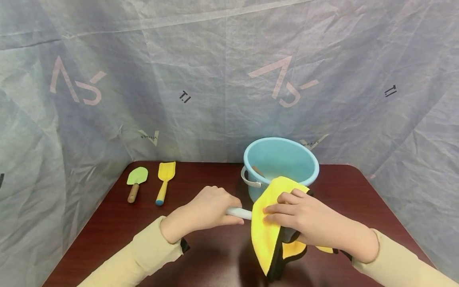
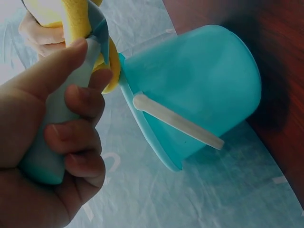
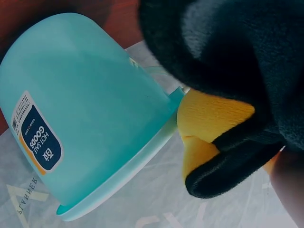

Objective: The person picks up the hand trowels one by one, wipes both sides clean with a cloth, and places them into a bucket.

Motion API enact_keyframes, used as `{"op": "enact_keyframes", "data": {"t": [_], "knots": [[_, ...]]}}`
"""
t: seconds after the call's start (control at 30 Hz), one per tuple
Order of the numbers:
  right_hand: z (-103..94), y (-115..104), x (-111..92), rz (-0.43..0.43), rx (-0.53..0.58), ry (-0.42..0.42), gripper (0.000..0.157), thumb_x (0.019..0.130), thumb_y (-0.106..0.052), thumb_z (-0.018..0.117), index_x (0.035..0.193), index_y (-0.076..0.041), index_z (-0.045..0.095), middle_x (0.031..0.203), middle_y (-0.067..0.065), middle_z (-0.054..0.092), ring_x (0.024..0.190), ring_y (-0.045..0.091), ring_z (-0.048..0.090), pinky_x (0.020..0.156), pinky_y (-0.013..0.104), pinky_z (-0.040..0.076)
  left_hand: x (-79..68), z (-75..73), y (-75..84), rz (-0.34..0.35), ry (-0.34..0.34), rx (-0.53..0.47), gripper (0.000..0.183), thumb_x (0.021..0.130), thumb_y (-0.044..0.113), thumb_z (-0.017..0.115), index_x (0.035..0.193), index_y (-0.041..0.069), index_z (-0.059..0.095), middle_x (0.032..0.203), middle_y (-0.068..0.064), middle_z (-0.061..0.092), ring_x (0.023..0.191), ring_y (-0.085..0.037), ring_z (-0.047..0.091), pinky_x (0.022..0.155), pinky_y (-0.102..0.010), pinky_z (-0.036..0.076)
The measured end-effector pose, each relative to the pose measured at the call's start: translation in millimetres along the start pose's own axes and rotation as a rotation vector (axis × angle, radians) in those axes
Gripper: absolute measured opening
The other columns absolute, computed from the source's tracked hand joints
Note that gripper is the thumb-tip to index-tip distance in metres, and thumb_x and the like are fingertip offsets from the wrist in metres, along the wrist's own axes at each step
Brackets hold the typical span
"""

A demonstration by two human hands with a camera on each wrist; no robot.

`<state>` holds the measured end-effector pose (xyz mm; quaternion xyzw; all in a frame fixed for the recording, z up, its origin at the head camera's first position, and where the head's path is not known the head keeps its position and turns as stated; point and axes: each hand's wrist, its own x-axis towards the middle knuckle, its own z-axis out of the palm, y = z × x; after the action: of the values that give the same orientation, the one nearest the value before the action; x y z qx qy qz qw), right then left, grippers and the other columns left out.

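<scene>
My left hand (image 1: 209, 207) grips the pale handle (image 1: 239, 213) of a hand tool, thumb lying along it in the left wrist view. Part of the tool's blue-grey head (image 2: 98, 23) shows there beyond the thumb; the rest is hidden under a yellow cloth (image 1: 267, 223) with a dark underside. My right hand (image 1: 305, 217) holds that cloth round the tool's head, fingers bent over the yellow side. Loose dark-edged folds hang below the hand. In the right wrist view, the cloth's dark side (image 3: 228, 47) covers much of the upper right.
Just behind the cloth stands a light blue bucket (image 1: 281, 159) with a white bail handle (image 1: 251, 181) and a brownish thing (image 1: 257, 171) inside. At the table's back left lie a green trowel with a wooden handle (image 1: 133, 192) and a yellow toy shovel (image 1: 165, 179). Grey sheeting surrounds the table.
</scene>
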<state>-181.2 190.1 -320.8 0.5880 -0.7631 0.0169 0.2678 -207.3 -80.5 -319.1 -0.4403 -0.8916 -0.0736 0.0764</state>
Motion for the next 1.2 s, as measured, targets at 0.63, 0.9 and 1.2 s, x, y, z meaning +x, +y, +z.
{"op": "enact_keyframes", "data": {"t": [0.63,0.9,1.2], "knots": [[-3.4,-2.2,3.1,0.011,-0.009,-0.063,0.056,0.050,-0.028,0.088,0.100,-0.018,0.065,0.096,-0.013,0.064,0.084,0.010,0.047,0.069,0.021,0.029,-1.8,-2.6,-2.4,0.028,0.005,-0.012,0.022,0.078,0.044,0.073,0.076,0.023,0.066,0.059,0.016,0.048,0.050,-0.005,0.041,0.046,-0.021,0.032],[-7.5,-1.8,1.9,0.001,-0.013,-0.059,0.056,0.050,-0.029,0.088,0.100,-0.018,0.064,0.093,-0.013,0.064,0.083,0.010,0.046,0.069,0.022,0.031,-4.6,-1.3,-5.3,0.034,0.019,-0.008,0.021,0.078,0.044,0.073,0.078,0.023,0.067,0.060,0.016,0.051,0.051,-0.004,0.041,0.046,-0.020,0.032],[-10.6,-0.8,-3.2,0.003,0.008,-0.075,0.059,0.047,-0.027,0.089,0.100,-0.019,0.064,0.092,-0.014,0.063,0.084,0.009,0.046,0.071,0.021,0.030,-6.7,-3.3,-8.9,0.016,-0.004,-0.010,0.019,0.078,0.043,0.073,0.076,0.025,0.067,0.058,0.018,0.048,0.051,-0.004,0.041,0.047,-0.021,0.032]]}}
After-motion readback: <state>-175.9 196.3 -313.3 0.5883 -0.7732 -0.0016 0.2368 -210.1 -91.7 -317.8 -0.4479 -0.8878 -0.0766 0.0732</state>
